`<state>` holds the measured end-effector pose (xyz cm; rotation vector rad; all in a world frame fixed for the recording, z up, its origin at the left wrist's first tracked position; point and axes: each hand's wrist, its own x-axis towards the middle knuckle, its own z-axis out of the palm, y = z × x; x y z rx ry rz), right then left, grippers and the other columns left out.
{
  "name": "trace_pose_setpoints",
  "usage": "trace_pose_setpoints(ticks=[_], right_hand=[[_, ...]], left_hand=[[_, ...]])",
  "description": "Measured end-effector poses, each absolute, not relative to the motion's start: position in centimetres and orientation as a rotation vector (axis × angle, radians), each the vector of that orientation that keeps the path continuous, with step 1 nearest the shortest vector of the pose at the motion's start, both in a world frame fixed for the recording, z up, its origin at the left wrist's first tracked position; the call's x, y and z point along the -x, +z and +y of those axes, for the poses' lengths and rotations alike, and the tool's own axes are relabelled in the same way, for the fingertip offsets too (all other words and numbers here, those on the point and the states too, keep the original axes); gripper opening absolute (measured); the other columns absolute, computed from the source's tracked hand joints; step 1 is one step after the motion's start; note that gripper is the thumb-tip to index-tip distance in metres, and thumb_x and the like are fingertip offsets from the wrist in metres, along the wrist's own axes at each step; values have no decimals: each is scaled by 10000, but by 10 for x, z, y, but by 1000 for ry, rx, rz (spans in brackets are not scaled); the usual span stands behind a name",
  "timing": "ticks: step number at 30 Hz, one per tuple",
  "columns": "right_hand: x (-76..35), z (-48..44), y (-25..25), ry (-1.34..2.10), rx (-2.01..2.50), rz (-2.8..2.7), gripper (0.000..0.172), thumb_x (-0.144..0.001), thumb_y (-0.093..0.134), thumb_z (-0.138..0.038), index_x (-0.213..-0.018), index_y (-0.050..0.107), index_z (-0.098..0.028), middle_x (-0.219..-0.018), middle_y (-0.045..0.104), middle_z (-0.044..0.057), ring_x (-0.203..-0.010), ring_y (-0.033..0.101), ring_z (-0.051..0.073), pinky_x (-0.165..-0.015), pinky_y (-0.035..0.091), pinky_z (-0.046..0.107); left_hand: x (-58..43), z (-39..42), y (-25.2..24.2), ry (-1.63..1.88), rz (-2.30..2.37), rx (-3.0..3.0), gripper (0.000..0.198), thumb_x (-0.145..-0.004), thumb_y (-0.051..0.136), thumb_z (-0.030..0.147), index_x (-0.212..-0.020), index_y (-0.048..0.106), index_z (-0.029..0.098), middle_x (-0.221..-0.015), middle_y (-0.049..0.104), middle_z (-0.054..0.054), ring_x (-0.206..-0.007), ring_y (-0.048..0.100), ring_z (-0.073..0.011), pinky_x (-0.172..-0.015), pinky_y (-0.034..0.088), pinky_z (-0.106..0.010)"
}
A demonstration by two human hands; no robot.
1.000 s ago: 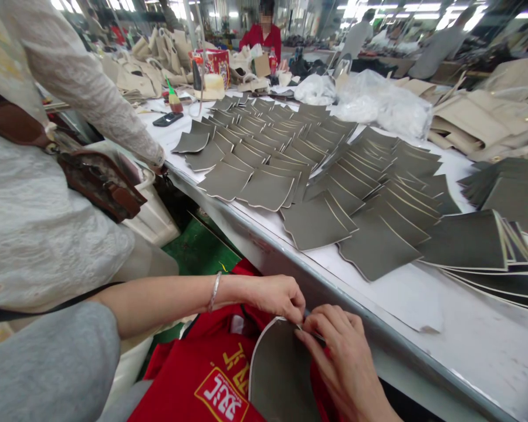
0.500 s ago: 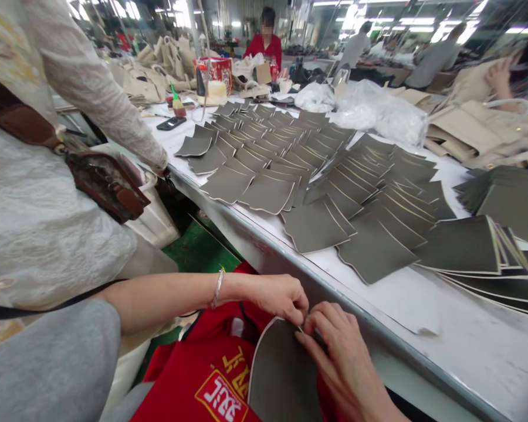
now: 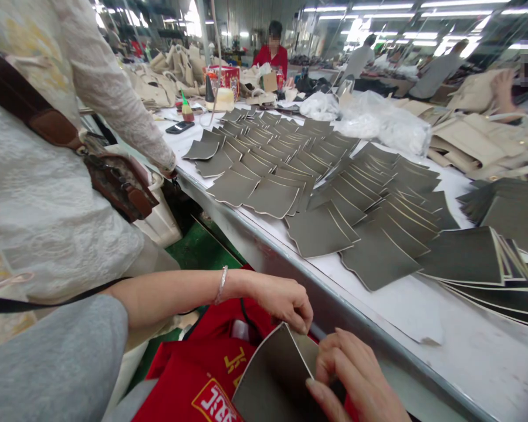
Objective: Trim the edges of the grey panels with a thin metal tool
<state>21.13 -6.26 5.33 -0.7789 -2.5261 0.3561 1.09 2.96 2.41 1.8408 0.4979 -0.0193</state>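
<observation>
A dark grey-green leather piece (image 3: 273,375) with a pale cut edge lies over my lap, on a red apron (image 3: 180,375) with yellow lettering. My right hand (image 3: 352,372) pinches its right edge between thumb and fingers. At the top corner, my left hand (image 3: 286,302) has its fingers curled down against the leather, closed on it; the fingertips are partly hidden. A second layer shows behind the front edge, between the two hands. On the table (image 3: 405,310) in front, many similar leather pieces (image 3: 321,228) lie in overlapping rows.
A person in a lace top (image 3: 70,193) stands close on my left, a brown bag at the hip. Farther back are a phone (image 3: 180,127), a glue bottle (image 3: 186,108), clear plastic (image 3: 378,117) and beige bags (image 3: 475,140). The table's metal edge (image 3: 334,299) runs just beyond my hands.
My right hand has moved down along the piece's edge, away from my left hand. The leather's top corner has come into view and the edge stands apart from the layer behind.
</observation>
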Motion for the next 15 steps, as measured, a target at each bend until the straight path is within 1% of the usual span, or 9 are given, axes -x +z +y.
trace_pose_setpoints(ticks=[2, 4, 6, 7, 8, 10, 11, 13, 15], right_hand=[[-211, -68, 41, 310, 883, -2482, 184, -960, 450, -300, -784, 419, -256, -793, 614, 10, -741, 626, 146, -726, 535, 279], [-212, -72, 29, 299, 948, -2440, 166, -961, 435, -286, -798, 429, -254, -868, 628, 35, -791, 636, 150, -674, 536, 257], [-213, -75, 20, 324, 1006, -2402, 157, -965, 418, -275, -810, 437, -256, -912, 634, 42, -822, 641, 143, -669, 537, 236], [-213, -76, 16, 345, 1032, -2388, 156, -967, 412, -273, -814, 440, -258, -924, 636, 41, -831, 643, 139, -673, 538, 228], [-214, -76, 14, 366, 1051, -2378, 158, -968, 409, -274, -815, 442, -259, -931, 637, 38, -834, 644, 135, -672, 537, 220], [-214, -76, 10, 419, 1074, -2366, 159, -967, 416, -282, -812, 442, -261, -932, 640, 30, -822, 643, 130, -663, 536, 211], [-214, -76, 9, 446, 1080, -2359, 160, -967, 418, -280, -810, 442, -260, -925, 640, 25, -805, 640, 127, -657, 534, 209], [-213, -76, 7, 512, 1090, -2348, 164, -966, 415, -262, -804, 436, -258, -898, 637, 12, -756, 628, 117, -638, 528, 202], [-213, -76, 7, 567, 1096, -2332, 163, -966, 408, -246, -806, 436, -255, -867, 629, 1, -715, 611, 112, -619, 522, 199]], left_hand=[[-7, 24, 17, 33, 462, -1751, 128, -860, 601, 202, -783, 659, 117, -665, 575, 34, -643, 513, -87, -631, 404, -181], [-1, 19, 17, 84, 459, -1585, 281, -941, 498, 315, -855, 661, 104, -736, 591, 2, -668, 518, -100, -622, 421, -192], [7, 16, 22, 99, 515, -1557, 385, -977, 421, 398, -918, 662, 103, -787, 603, -18, -679, 528, -107, -607, 423, -196], [10, 13, 26, 85, 552, -1618, 369, -963, 459, 416, -936, 666, 111, -800, 610, -19, -690, 536, -108, -612, 419, -192], [12, 11, 29, 59, 586, -1716, 321, -925, 543, 416, -944, 671, 122, -796, 615, -12, -697, 540, -109, -617, 410, -187], [15, 5, 35, -4, 642, -1914, 231, -819, 708, 339, -942, 682, 145, -760, 618, 9, -697, 546, -110, -618, 392, -178], [15, 2, 37, -13, 664, -1977, 211, -786, 744, 285, -939, 686, 151, -746, 622, 15, -698, 552, -111, -617, 388, -174], [15, -3, 36, 16, 693, -2022, 165, -792, 731, 213, -938, 690, 151, -750, 640, 12, -695, 565, -109, -620, 390, -169], [15, -6, 33, 71, 697, -2011, 128, -820, 695, 197, -939, 696, 151, -774, 662, 5, -700, 578, -106, -633, 398, -165]])
